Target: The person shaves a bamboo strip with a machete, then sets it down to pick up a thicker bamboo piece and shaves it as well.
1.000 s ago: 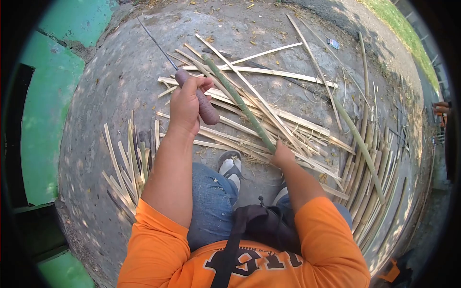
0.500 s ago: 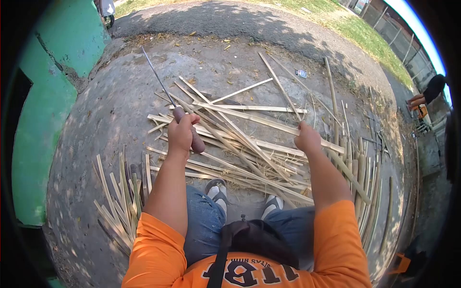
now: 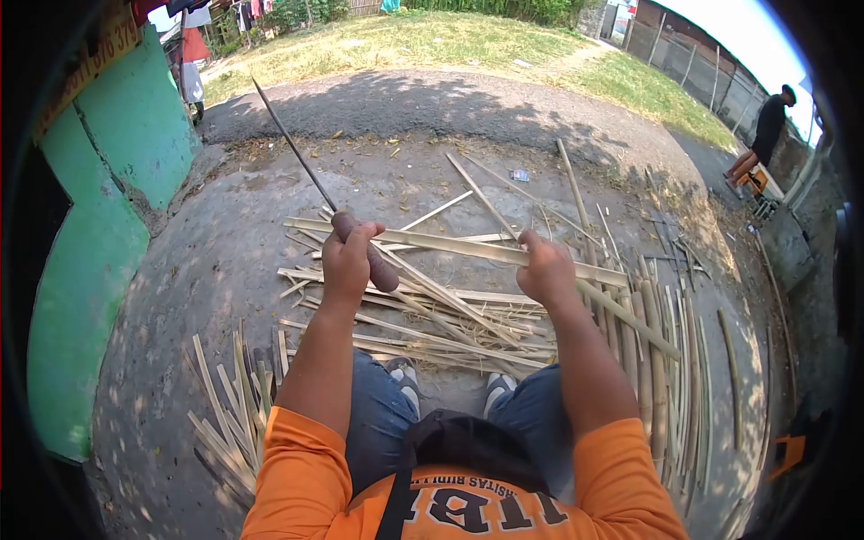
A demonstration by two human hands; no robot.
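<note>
My left hand point(image 3: 346, 263) is closed round the brown handle of a long-bladed knife point(image 3: 293, 146). The thin dark blade points up and away to the left, and the handle's thick butt sticks out below my fist. My right hand point(image 3: 547, 270) grips a long flat bamboo strip point(image 3: 450, 244) near its right part. That strip runs across in front of me, its left end passing behind my left hand. Beneath both hands lies a loose pile of split bamboo strips point(image 3: 423, 337), with thin shavings among them, in front of my feet.
Bamboo poles point(image 3: 655, 378) and strips lie to my right, and another bundle of strips point(image 3: 225, 405) is at my left. A green wall point(image 3: 99, 270) stands at far left. Beyond the concrete runs a road point(image 3: 405, 103). A person point(image 3: 768, 126) stands at far right.
The view has tilted up, showing more grass and the far person. My right hand with the bamboo strip has come closer to my left; the strip now lies more level and further left.
</note>
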